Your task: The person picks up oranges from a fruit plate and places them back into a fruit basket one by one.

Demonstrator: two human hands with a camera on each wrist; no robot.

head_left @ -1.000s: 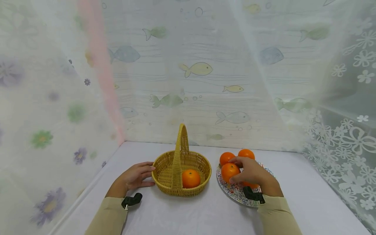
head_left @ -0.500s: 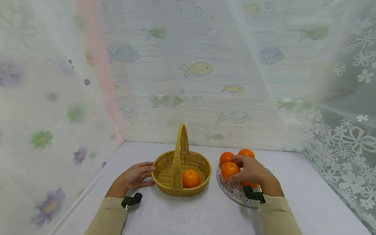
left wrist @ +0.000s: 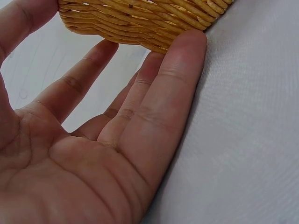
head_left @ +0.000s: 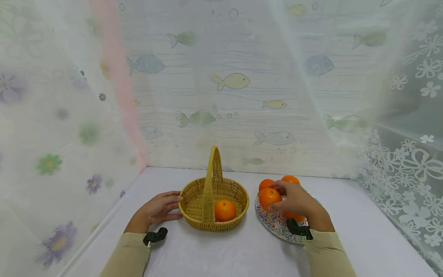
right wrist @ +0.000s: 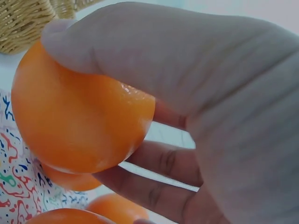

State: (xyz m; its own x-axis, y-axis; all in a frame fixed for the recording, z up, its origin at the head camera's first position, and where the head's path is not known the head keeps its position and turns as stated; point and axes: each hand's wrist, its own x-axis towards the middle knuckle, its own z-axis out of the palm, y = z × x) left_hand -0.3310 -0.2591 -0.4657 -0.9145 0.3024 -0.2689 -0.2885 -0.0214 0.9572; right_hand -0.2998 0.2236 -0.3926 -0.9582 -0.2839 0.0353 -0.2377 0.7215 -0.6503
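Observation:
My right hand (head_left: 295,200) grips an orange (head_left: 269,199) above the speckled plate (head_left: 275,226). In the right wrist view, the thumb lies along one side of the held orange (right wrist: 79,112) and the fingers reach round the other. Several more oranges rest on the plate, partly hidden by this hand. My left hand (head_left: 160,207) touches the left side of a yellow woven basket (head_left: 221,227) with a tall handle. Its extended fingers (left wrist: 159,102) meet the weave in the left wrist view. One orange (head_left: 225,211) sits inside the basket, right of the handle.
A white cloth (head_left: 194,254) covers the table. Sheer curtains (head_left: 242,115) printed with fish hang behind it, with flowered ones on both sides. A strip of tabletop separates basket and plate. Each wrist carries a small black mount (head_left: 155,235).
The gripped orange has risen slightly and shifted a little left, covering more of the orange behind it. My left hand and the basket stay in place.

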